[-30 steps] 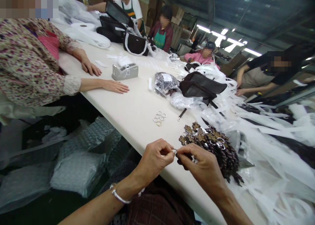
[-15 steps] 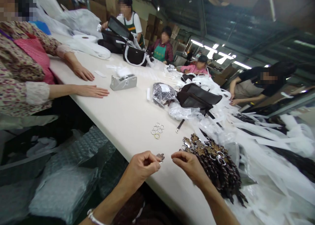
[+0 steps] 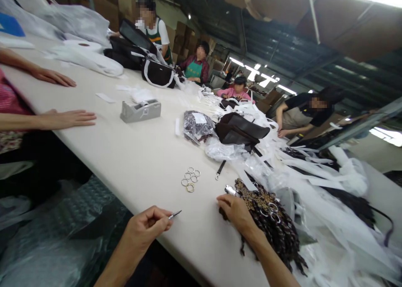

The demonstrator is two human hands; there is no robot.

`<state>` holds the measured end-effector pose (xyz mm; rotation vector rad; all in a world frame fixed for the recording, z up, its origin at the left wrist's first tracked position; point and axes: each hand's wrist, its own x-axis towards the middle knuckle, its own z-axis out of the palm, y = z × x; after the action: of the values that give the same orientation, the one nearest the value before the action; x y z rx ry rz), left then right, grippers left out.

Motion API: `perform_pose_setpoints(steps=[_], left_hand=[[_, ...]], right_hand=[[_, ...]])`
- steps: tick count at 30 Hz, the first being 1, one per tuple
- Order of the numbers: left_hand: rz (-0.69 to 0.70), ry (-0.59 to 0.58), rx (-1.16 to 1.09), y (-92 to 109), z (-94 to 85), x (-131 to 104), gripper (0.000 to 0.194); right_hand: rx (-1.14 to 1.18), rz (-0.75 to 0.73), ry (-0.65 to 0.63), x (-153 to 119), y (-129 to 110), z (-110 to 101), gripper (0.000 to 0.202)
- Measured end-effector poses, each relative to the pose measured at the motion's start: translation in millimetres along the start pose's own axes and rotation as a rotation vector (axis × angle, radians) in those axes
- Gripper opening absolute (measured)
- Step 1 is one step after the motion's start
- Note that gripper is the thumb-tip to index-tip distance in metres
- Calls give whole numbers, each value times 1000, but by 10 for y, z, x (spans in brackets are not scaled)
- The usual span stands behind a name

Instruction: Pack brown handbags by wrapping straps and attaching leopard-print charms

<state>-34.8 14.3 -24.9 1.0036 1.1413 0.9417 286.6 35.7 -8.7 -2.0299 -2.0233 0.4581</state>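
Note:
Between the thumb and fingers of my left hand (image 3: 147, 226), near the table edge, is a small flat metal ornament (image 3: 175, 214), seen edge-on. My right hand (image 3: 235, 211) is at the left side of a pile of braided dark brown tassels (image 3: 276, 232) with patterned flower-shaped tops and metal rings. Its fingers are pinched together; what they hold is hidden, though dark braid shows beneath them. A silver flower-shaped piece (image 3: 230, 189) lies just beyond those fingertips. Several loose metal rings (image 3: 190, 179) lie on the table ahead of both hands, one of them more golden.
A grey tape dispenser (image 3: 141, 111) stands left on the white table (image 3: 109, 153). A co-worker's hands (image 3: 67, 119) rest flat beside it. A short strap with a clasp (image 3: 220, 170), a plastic-wrapped bundle (image 3: 197, 126), a dark bag (image 3: 240, 130) and white strips (image 3: 326, 182) lie farther right.
My right hand has moved onto the edge of the tassel pile, away from my left hand. The left-hand ornament has turned from face-on to edge-on. The whole view has shifted right.

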Motion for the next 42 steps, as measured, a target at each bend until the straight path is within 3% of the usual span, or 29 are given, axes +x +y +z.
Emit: perform_pose_setpoints(steps=[3, 5, 10, 17, 24, 35, 39, 42], left_hand=[[-3, 12, 27, 17, -2, 44, 25], [-15, 22, 33, 32, 19, 67, 25], [-21, 14, 29, 43, 82, 76, 24], [-32, 56, 44, 62, 76, 45, 25], [-29, 54, 14, 114, 103, 30, 23], [-3, 71, -42, 137, 123, 8, 25], [20, 119, -85, 161, 137, -5, 27], [-47, 78, -215, 180, 120, -17, 26]], right_hand=[[-52, 150, 78, 137, 216, -222, 28], [-83, 201, 60, 270, 351, -306, 31], [-66, 218, -47, 609, 526, -268, 54], [179, 210, -156, 801, 497, -406, 21], [283, 202, -27, 734, 396, -636, 23], [190, 193, 284, 664, 661, -781, 34], [131, 233, 297, 672, 725, -768, 40], [80, 242, 291, 663, 741, -754, 41]])
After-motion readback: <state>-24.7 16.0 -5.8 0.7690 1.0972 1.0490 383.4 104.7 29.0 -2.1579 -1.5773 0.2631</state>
